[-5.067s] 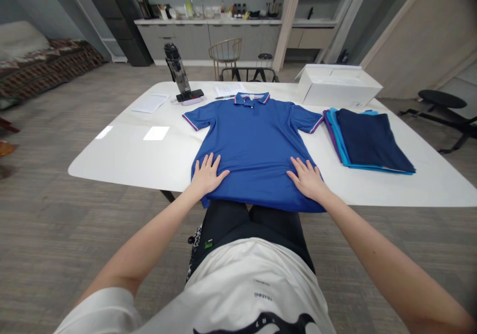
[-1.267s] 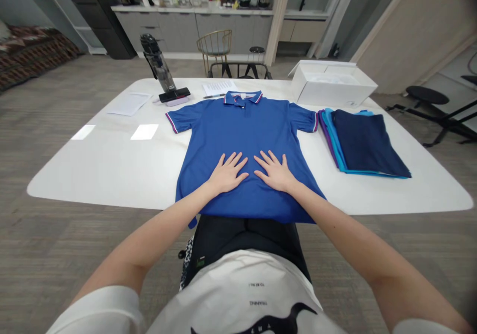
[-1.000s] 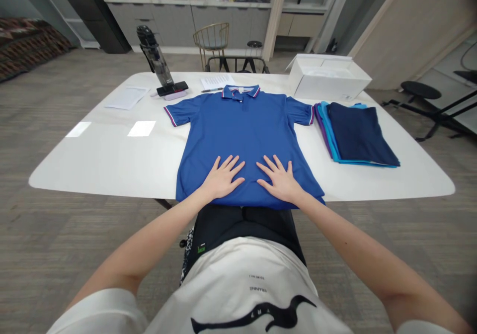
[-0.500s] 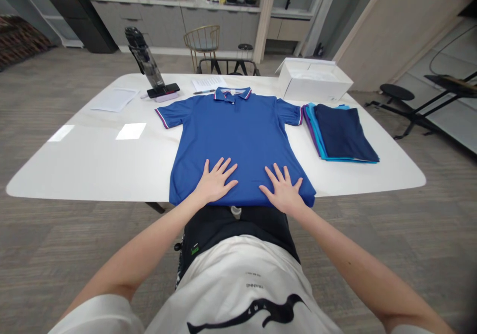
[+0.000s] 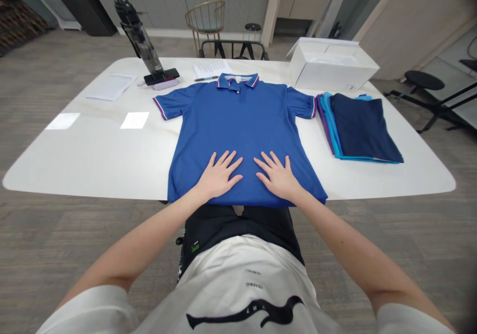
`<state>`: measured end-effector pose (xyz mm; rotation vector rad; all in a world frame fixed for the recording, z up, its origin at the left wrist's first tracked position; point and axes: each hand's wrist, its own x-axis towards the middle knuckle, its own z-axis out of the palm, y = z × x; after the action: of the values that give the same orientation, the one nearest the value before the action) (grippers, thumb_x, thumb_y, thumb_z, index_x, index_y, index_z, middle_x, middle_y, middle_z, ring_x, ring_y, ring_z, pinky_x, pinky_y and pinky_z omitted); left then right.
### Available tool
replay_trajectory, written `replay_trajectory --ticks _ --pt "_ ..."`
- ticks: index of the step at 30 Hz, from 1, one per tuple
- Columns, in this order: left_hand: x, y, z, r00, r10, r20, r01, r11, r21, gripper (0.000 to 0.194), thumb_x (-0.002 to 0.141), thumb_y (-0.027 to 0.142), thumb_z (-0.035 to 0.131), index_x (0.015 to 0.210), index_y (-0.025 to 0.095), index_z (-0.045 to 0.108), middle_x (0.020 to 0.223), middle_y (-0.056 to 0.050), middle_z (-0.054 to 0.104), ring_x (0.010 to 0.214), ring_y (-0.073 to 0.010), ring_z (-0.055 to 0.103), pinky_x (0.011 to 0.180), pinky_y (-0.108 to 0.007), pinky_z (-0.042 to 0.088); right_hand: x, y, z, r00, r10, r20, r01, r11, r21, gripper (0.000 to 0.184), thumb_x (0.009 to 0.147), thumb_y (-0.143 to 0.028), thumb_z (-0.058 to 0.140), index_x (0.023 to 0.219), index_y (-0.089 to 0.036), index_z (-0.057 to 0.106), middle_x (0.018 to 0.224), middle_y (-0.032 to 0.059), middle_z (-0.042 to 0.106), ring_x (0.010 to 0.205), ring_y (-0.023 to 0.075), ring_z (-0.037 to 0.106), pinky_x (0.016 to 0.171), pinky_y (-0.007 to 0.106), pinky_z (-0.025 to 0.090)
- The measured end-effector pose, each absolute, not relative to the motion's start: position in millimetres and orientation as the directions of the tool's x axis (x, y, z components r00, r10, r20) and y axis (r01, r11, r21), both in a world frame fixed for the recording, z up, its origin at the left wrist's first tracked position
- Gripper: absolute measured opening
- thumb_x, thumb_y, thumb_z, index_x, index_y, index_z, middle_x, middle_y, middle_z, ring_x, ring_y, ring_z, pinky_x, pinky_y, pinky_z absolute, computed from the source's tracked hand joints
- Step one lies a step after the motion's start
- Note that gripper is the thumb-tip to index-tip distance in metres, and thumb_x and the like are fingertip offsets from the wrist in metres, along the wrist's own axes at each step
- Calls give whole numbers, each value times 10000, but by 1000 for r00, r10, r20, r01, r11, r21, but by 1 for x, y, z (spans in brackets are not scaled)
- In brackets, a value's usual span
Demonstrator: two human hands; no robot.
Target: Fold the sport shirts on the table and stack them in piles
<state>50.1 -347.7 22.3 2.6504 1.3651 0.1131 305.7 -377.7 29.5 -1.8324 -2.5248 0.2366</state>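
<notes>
A blue polo shirt (image 5: pixel 238 125) lies face up on the white table (image 5: pixel 100 160), its collar away from me and its sleeves spread out. The collar and cuffs carry white and red trim. My left hand (image 5: pixel 219 175) rests flat on the lower part of the shirt, fingers spread. Level with it, my right hand (image 5: pixel 278 176) lies palm down on the cloth, also open, a short gap apart. The hem reaches the table's near edge, close to my body.
Right of the shirt lies a stack of folded clothes (image 5: pixel 359 127), navy on top. Behind it stands a white box (image 5: pixel 331 68). A handheld vacuum (image 5: pixel 143 45) stands at the back left, near papers (image 5: pixel 112 86) and a pen (image 5: pixel 206 78). Chairs stand beyond the table.
My hands were at the shirt's two sides, then came to its middle. They spread apart half a second ago and are closer together again now. The lower front looks smoother.
</notes>
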Motion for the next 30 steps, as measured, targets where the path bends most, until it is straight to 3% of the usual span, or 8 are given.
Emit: replay_trajectory --ticks 5,10,17,21,30 --pt "48 -360 20 587 809 -21 800 -576 168 662 1025 623 370 1631 362 319 1724 -2 232 1599 -292 179 1303 -580 70 311 -406 25 -214 974 -75 973 207 -99 752 977 -712 400 1648 -397 269 1734 19 188 1561 465 137 1131 835 146" --pt "48 -364 20 589 808 -15 798 -579 165 656 1026 630 357 1626 369 327 1723 -4 226 1598 -298 185 1293 -613 59 326 -434 27 -104 990 -94 992 97 -85 862 933 -765 424 1670 -382 194 1740 42 156 1547 509 138 1080 857 240" --pt "46 -364 18 602 798 9 785 -595 173 658 1030 632 336 1626 351 334 1719 -15 240 1597 -291 191 1293 -610 61 343 -450 27 -43 992 -117 997 35 -73 847 942 -780 387 1658 -345 265 1720 66 230 1544 488 189 1093 845 236" --pt "48 -366 18 612 791 1 778 -603 176 657 1032 629 343 1624 345 339 1719 -22 241 1598 -291 185 1294 -605 79 336 -438 30 -117 989 -88 992 111 -65 774 984 -725 364 1644 -324 315 1702 76 289 1556 430 211 1180 770 169" --pt "41 -373 21 618 786 10 771 -608 192 646 1046 631 284 1624 348 334 1719 -22 249 1593 -274 210 1293 -587 137 322 -377 35 -213 975 -68 971 203 -128 638 1055 -626 262 1626 -354 346 1708 43 280 1565 376 221 1190 746 200"
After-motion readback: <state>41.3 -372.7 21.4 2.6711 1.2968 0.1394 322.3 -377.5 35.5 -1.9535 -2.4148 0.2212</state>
